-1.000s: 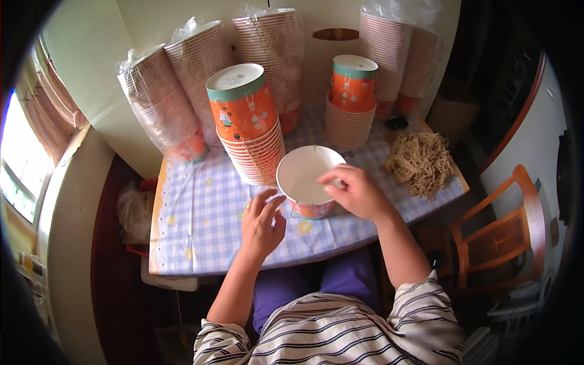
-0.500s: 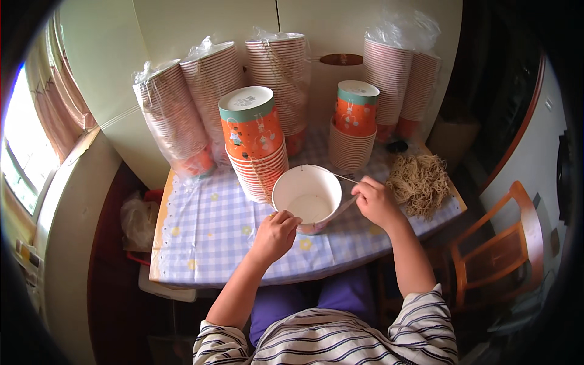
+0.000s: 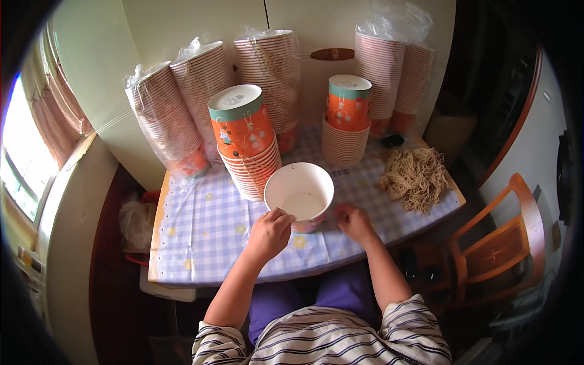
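A white-lined paper bucket (image 3: pixel 299 185) stands at the table's middle, its open mouth toward me. My left hand (image 3: pixel 272 234) is closed at its near-left rim, fingertips pinching there. Just right of the bucket, beside its wall, is my right hand (image 3: pixel 354 222). Its fingers are curled together and slightly blurred, and whatever they hold cannot be made out. Small dark holes show near the bucket's rim. A tangled heap of tan cords (image 3: pixel 415 180) lies at the right of the table.
Behind the bucket stand a stack of orange paper buckets (image 3: pixel 246 137) and a smaller stack (image 3: pixel 347 121), each topped by an upturned one. Tall plastic-wrapped stacks (image 3: pixel 267 85) line the back. The table wears a checked cloth (image 3: pixel 207 243). A wooden chair (image 3: pixel 496 243) is at right.
My right hand has come down and inward toward the bucket's right side. The cord stretched from the rim to that hand no longer shows. My left hand stays at the rim.
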`<state>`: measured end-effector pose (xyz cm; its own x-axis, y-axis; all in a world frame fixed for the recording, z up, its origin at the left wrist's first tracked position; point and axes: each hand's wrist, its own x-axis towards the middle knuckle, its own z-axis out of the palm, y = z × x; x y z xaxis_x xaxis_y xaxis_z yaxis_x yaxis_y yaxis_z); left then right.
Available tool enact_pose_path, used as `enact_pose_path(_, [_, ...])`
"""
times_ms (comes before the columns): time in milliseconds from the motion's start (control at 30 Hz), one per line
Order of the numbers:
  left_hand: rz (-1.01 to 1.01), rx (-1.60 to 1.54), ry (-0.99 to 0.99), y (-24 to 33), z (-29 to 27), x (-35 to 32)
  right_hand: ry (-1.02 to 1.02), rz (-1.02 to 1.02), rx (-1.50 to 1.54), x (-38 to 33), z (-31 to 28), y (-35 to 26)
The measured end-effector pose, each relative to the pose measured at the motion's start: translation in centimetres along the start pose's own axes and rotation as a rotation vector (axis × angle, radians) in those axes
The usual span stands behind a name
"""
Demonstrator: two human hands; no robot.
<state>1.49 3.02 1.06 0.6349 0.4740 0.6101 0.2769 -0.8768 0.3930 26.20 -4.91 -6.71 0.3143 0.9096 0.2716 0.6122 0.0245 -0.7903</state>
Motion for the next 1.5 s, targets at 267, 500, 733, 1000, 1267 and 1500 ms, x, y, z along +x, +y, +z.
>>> enact_pose_path(267, [-0.08,0.116,-0.018,1.4,0.1,0.9,-0.177,-0.053,0.383,-2.8,2.1,-5.1])
enact_pose_path(500, [0.022,0.205,0.01,2.9,0.2,2.8,-0.042,0.12,0.759,-3.2,5.0,-6.0])
enact_pose_path(733, [0.001,0.097,-0.036,0.9,2.0,2.0,0.05,0.19,0.647,-2.3,5.9,-6.8])
enact_pose_path(1000, [-0.01,0.018,-0.007,0.8,2.5,2.3,0.044,0.249,0.743,-2.2,6.3,-6.2])
enact_pose_path(1267, [0.008,0.011,0.014,0.2,2.9,2.3,-0.001,0.319,0.859,-2.5,6.6,-6.3])
enact_pose_path(1500, [-0.023,0.024,0.009,0.3,3.0,2.1,0.096,0.231,0.838,-2.5,6.6,-5.6])
